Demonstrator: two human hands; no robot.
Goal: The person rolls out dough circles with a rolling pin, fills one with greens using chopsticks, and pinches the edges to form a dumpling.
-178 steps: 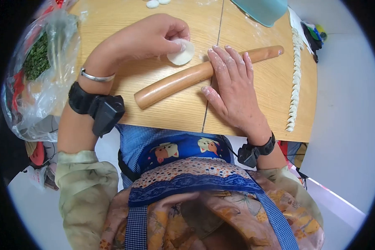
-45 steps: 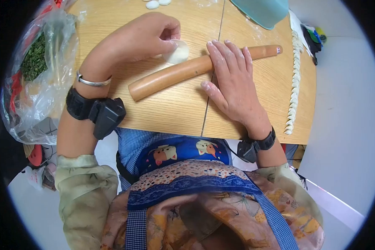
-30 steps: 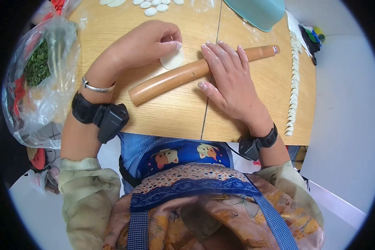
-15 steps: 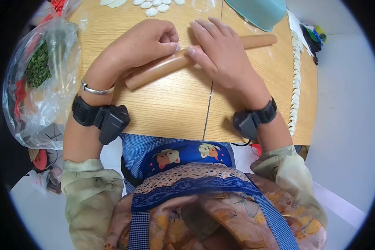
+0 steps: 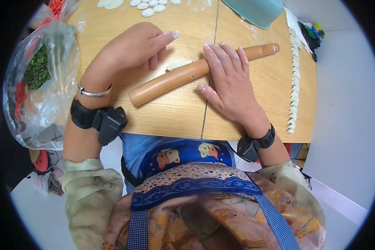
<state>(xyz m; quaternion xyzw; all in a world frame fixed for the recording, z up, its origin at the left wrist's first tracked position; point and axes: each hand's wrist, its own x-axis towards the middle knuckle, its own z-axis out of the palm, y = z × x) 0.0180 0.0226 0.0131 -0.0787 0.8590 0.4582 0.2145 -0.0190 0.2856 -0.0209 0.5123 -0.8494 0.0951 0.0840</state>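
A wooden rolling pin lies slantwise on the table, its right end farther away. My right hand rests over its right half, floury fingers stretched out and spread, the thumb on the near side. Just behind the pin's middle is a thin, pale dough wrapper, partly hidden by the pin. My left hand hovers left of the wrapper, apart from it. One floury digit points out to the right while the other fingers bend downward, with nothing seen between them.
Several small dough discs and some flat wrappers lie at the far left. A teal basin stands at the far right. A row of pleated dough pieces lines the right edge. A plastic bag with chopped greens is at left.
The rolling pin and my right hand have come nearer to my body. My left hand's pinch has loosened, its pointing digit now stretched away. The dough wrapper behind the pin has come into view.
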